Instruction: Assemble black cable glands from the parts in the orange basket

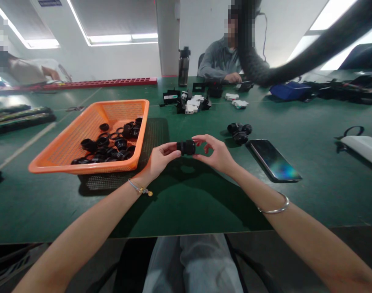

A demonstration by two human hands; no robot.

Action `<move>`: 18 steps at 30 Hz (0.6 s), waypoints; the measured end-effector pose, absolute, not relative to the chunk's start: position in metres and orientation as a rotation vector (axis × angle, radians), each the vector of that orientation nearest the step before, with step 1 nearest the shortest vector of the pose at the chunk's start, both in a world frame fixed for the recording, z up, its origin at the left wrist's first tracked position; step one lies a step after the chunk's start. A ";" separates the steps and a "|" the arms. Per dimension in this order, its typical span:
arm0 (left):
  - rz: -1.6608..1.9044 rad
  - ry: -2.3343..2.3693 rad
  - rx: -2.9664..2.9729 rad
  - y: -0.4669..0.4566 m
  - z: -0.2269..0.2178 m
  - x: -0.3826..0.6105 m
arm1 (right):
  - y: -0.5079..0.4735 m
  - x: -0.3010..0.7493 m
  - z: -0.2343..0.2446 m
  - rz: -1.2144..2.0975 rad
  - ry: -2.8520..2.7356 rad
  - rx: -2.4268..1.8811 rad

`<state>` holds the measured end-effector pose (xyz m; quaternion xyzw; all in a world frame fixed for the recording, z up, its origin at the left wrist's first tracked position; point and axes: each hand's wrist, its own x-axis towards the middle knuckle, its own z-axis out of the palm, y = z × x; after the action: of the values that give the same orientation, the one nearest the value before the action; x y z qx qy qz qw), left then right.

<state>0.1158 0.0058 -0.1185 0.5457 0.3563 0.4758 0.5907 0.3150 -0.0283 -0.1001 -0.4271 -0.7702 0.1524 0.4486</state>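
Observation:
A black plastic cable gland (186, 147) is held sideways above the green table, in front of my body. My left hand (162, 159) pinches its left end between thumb and fingers. At the other end, the thumb and fingertips of my right hand (215, 153) curve around the wider ribbed cap. Left of my hands stands an orange plastic basket (51, 160), with loose black gland parts (120, 143) and rings in it. Several similar black glands (240, 132) lie in a small cluster beyond my right hand.
A phone (274, 160) lies right of my right hand. Farther back are white and black small parts (193, 103), a dark bottle (183, 67) and a blue item (291, 90). A person in grey (216, 61) sits across the table. A thick dark tube (295, 65) crosses the upper right.

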 end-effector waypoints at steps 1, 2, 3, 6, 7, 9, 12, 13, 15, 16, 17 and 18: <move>1.108 0.829 1.269 0.006 -0.118 0.116 | -0.028 0.315 -0.100 0.374 -1.908 -1.059; 1.108 0.829 1.267 0.005 -0.118 0.116 | -0.029 0.315 -0.100 0.370 -1.909 -1.062; 1.109 0.830 1.266 0.005 -0.118 0.116 | -0.029 0.315 -0.100 0.368 -1.908 -1.064; 1.111 0.833 1.267 0.005 -0.118 0.116 | -0.028 0.315 -0.100 0.369 -1.906 -1.082; 1.109 0.835 1.268 0.005 -0.117 0.116 | -0.029 0.315 -0.100 0.371 -1.907 -1.091; 1.103 0.839 1.275 0.005 -0.117 0.116 | -0.029 0.315 -0.099 0.375 -1.910 -1.114; 1.093 0.846 1.292 0.004 -0.116 0.115 | -0.029 0.316 -0.098 0.387 -1.913 -1.155; 1.093 0.850 1.299 0.004 -0.116 0.115 | -0.029 0.316 -0.097 0.392 -1.913 -1.170; 1.093 0.856 1.317 0.004 -0.116 0.115 | -0.030 0.316 -0.097 0.402 -1.909 -1.202; 1.092 0.857 1.327 0.004 -0.116 0.114 | -0.030 0.316 -0.097 0.404 -1.906 -1.216; 1.090 0.857 1.337 0.004 -0.116 0.114 | -0.030 0.316 -0.097 0.407 -1.904 -1.226; 1.087 0.857 1.344 0.004 -0.116 0.114 | -0.029 0.316 -0.097 0.409 -1.902 -1.232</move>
<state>0.1139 0.0037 -0.1162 0.5727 0.3650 0.4630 0.5696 0.3157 -0.0294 -0.0972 -0.4885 -0.7545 0.1622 0.4072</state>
